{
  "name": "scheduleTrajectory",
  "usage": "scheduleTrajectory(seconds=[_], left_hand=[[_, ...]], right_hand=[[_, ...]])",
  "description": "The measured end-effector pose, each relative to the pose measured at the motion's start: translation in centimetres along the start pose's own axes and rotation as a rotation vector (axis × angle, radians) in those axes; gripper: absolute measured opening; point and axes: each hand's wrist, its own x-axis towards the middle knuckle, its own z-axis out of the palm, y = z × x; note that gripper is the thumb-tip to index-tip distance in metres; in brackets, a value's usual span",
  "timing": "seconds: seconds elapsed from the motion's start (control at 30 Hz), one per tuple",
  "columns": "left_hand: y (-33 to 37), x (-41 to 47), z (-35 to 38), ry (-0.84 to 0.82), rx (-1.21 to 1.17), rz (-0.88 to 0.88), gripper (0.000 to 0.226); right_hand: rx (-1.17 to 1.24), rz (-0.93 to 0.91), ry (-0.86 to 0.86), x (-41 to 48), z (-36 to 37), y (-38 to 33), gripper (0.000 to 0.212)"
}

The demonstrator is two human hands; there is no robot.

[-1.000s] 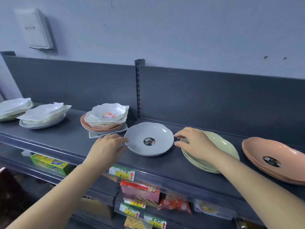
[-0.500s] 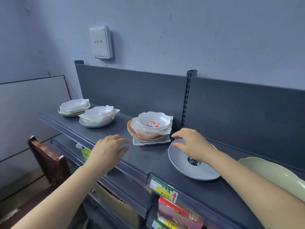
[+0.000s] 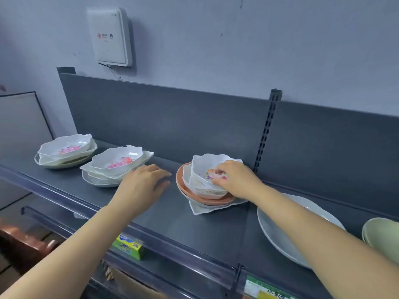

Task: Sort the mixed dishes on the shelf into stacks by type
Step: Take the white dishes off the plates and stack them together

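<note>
Shelf (image 3: pixel 172 219): dark grey, spans left centre to lower right.
Left centre: outer white floral stack (image 3: pixel 64 151); inner white floral stack (image 3: pixel 114 164) just beside it.
Centre: mixed stack (image 3: pixel 203 209), white plate at base.
Lower right: grey plate (image 3: pixel 278 231); green plates (image 3: pixel 382 236) at frame edge.

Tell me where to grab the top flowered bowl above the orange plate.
Pinch the top bowl by its near right rim, from above, fingers inside. It sits upright, nested in a second bowl, so likely only its wavy rim stands free. The right hand grips there.
</note>
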Motion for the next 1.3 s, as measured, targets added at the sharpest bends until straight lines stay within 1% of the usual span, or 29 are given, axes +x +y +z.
scheduleTrajectory(seconds=[0.07,0.23,0.33,0.4,0.5,0.6,0.67,0.77,0.8,0.9,0.97,1.07,1.2,1.3], left_hand=[[-1.5,1.1,0.2,-0.008,-0.032,0.027,0.022],[-3.5,3.0,0.8,-0.011,-0.081,0.100,0.022],[-3.7,3.6,1.4,-0.007,-0.121,0.128,0.022],[-3.5,4.0,1.8,-0.012,-0.144,0.164,0.020],[-2.7,4.5,2.4,-0.033,-0.186,0.192,0.019],[-1.6,4.8,3.3,-0.060,-0.213,0.226,0.022],[-0.7,4.9,3.6,-0.108,-0.220,0.252,0.031],[0.6,5.1,4.5,-0.179,-0.240,0.305,0.050],[1.1,5.2,4.8,-0.208,-0.230,0.321,0.051],[2.8,5.5,5.7,-0.306,-0.181,0.345,0.038],[3.5,5.7,6.2,-0.337,-0.162,0.329,0.035],[4.0,6.0,6.9,-0.338,-0.093,0.320,0.033],[5.2,6.1,7.4,-0.320,0.081,0.411,0.030],[5.6,5.9,7.8,-0.333,0.077,0.392,0.024]], right_hand=[[0.012,0.045,-0.031,1.4,1.0,-1.1,0.021],[-0.095,0.108,-0.156,3.0,2.6,-2.4,0.019],[-0.170,0.135,-0.153,3.0,2.7,-2.5,0.031],[-0.202,0.141,-0.118,2.7,2.4,-2.7,0.032],[-0.203,0.154,-0.008,2.0,1.7,-2.6,0.024],[-0.191,0.163,0.127,1.2,0.4,-2.0,0.028],[-0.174,0.168,0.185,0.5,-0.5,-1.3,0.028],[-0.174,0.192,0.247,-0.7,-1.5,-0.1,0.014],[-0.177,0.204,0.266,-1.2,-1.8,0.2,0.013],[-0.180,0.236,0.320,-2.5,-2.3,1.3,0.012],[-0.199,0.256,0.345,-3.4,-2.6,2.1,0.013],[-0.232,0.266,0.379,-4.9,-2.8,3.0,0.016],[-0.222,0.304,0.466,-6.7,-2.8,3.8,0.014],[-0.225,0.345,0.514,-7.8,-2.8,4.5,0.013]])
